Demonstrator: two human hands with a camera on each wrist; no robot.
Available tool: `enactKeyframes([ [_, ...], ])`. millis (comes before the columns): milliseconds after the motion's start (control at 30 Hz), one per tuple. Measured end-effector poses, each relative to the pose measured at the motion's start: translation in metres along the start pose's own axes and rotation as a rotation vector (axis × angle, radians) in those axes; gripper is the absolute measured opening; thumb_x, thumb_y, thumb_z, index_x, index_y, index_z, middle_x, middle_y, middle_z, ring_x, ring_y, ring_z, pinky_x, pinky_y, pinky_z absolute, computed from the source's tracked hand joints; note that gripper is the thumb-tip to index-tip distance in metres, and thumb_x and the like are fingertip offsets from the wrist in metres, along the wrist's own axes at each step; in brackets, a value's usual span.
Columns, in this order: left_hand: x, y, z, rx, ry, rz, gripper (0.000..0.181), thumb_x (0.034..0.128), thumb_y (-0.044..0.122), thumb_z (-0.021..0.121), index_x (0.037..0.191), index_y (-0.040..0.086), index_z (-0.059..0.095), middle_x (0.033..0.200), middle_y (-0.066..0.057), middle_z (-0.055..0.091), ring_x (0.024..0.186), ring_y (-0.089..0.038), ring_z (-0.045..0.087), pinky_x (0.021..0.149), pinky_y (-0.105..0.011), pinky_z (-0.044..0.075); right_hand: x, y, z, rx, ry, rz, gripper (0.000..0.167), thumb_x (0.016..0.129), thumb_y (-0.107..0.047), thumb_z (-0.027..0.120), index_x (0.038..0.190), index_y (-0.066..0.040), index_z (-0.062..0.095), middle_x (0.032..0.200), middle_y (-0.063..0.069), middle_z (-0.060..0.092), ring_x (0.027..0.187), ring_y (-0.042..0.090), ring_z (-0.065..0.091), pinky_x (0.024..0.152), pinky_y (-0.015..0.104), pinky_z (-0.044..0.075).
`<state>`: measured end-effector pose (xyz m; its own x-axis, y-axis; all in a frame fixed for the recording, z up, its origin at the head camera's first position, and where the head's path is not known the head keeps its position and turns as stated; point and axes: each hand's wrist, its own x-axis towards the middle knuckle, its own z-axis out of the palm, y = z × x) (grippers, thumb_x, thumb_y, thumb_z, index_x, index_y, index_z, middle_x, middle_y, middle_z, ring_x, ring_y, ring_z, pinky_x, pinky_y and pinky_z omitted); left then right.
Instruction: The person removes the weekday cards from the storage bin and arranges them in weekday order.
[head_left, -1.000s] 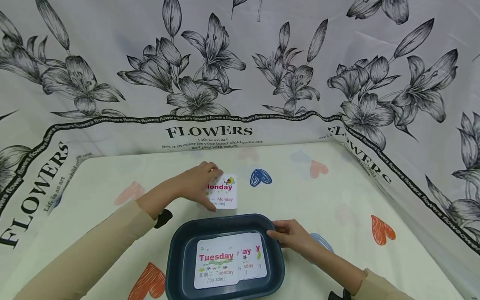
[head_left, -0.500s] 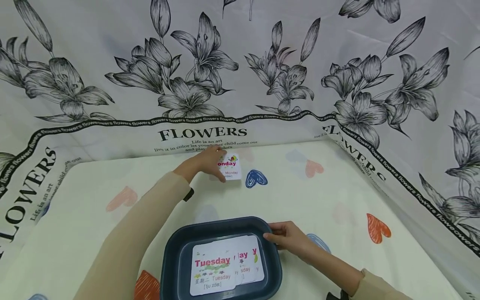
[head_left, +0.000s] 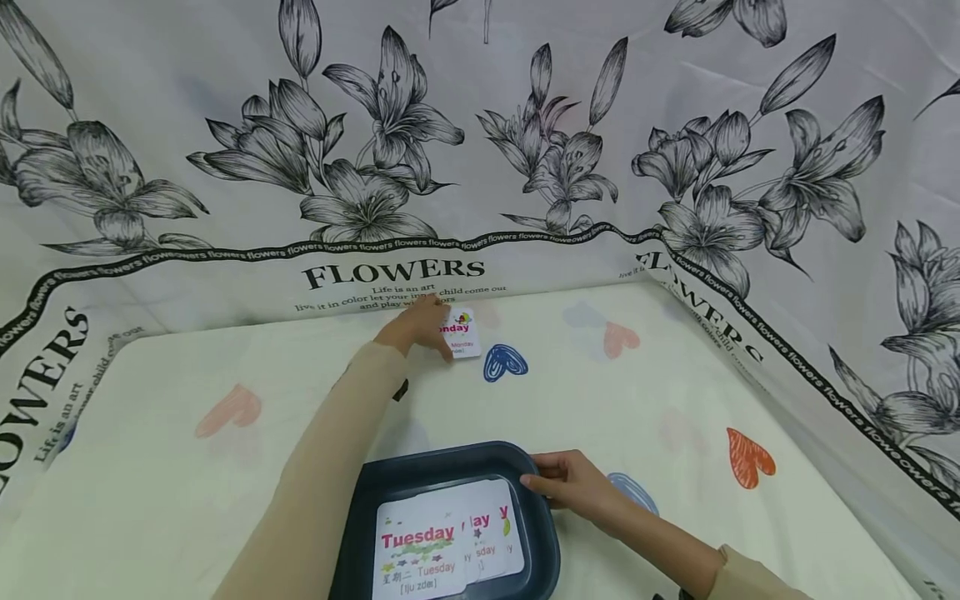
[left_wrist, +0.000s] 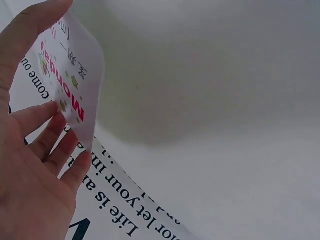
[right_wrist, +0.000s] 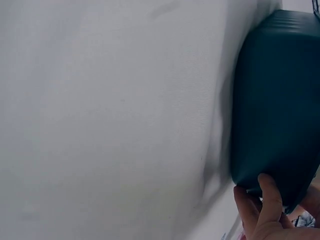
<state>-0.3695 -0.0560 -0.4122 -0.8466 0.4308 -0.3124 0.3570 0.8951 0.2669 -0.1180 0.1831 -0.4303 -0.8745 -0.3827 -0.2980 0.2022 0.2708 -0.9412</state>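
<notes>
Near the back edge of the table, my left hand (head_left: 422, 325) holds a white "Monday" card (head_left: 463, 337) between thumb and fingertips. In the left wrist view the thumb is on one edge of the card (left_wrist: 75, 85) and the fingertips are on the opposite edge; its face is tilted. My right hand (head_left: 573, 483) grips the right rim of a dark blue tray (head_left: 546, 542), thumb on top and fingers beneath. Inside the tray a "Tuesday" card (head_left: 420, 554) lies over other overlapping cards (head_left: 495, 550). My left forearm hides the tray's left side.
A pale cloth with printed hearts (head_left: 750, 458) covers the table. Behind it hangs a white curtain (head_left: 540, 275) with black flowers and "FLOWERS" lettering, meeting the table's back edge close to the left hand.
My left hand has carried the "Monday" card away from beside the tray to the back of the table, slowing in the last half second. My right hand stays on the tray rim.
</notes>
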Motion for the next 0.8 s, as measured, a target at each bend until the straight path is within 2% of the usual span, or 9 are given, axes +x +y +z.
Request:
enactKeyframes([
  [167, 0.002, -0.004, 0.005, -0.008, -0.061, -0.036, 0.101, 0.0629, 0.038, 0.082, 0.142, 0.003, 0.032, 0.144, -0.020, 0.026, 0.134, -0.037, 0.022, 0.107, -0.050, 0.024, 0.000, 0.000, 0.003, 0.010, -0.006, 0.005, 0.044, 0.089, -0.020, 0.061, 0.124, 0.007, 0.054, 0.109, 0.020, 0.064, 0.090, 0.028, 0.067, 0.071, 0.037, 0.054],
  [533, 0.001, -0.006, 0.011, -0.194, -0.100, -0.111, 0.101, 0.0644, 0.031, 0.083, 0.146, 0.010, 0.026, 0.150, -0.011, 0.018, 0.134, -0.031, 0.022, 0.108, -0.050, 0.021, -0.003, -0.001, 0.005, 0.016, 0.010, 0.010, 0.044, 0.089, -0.019, 0.062, 0.123, 0.006, 0.054, 0.110, 0.020, 0.064, 0.091, 0.028, 0.067, 0.071, 0.036, 0.054],
  [700, 0.006, -0.008, 0.014, -0.212, -0.088, -0.098, 0.108, 0.0622, 0.032, 0.084, 0.148, 0.016, 0.020, 0.153, -0.008, 0.012, 0.138, -0.031, 0.016, 0.109, -0.050, 0.017, -0.002, -0.002, 0.003, -0.002, 0.031, 0.018, 0.043, 0.088, -0.019, 0.062, 0.123, 0.005, 0.055, 0.109, 0.020, 0.065, 0.090, 0.027, 0.067, 0.071, 0.036, 0.054],
  [800, 0.006, -0.010, 0.013, -0.211, -0.071, -0.068, 0.112, 0.0615, 0.034, 0.085, 0.149, 0.019, 0.016, 0.154, -0.011, 0.009, 0.140, -0.033, 0.010, 0.110, -0.052, 0.013, -0.001, -0.002, 0.002, -0.002, 0.031, 0.018, 0.044, 0.088, -0.021, 0.063, 0.123, 0.005, 0.055, 0.109, 0.019, 0.065, 0.091, 0.027, 0.067, 0.071, 0.036, 0.054],
])
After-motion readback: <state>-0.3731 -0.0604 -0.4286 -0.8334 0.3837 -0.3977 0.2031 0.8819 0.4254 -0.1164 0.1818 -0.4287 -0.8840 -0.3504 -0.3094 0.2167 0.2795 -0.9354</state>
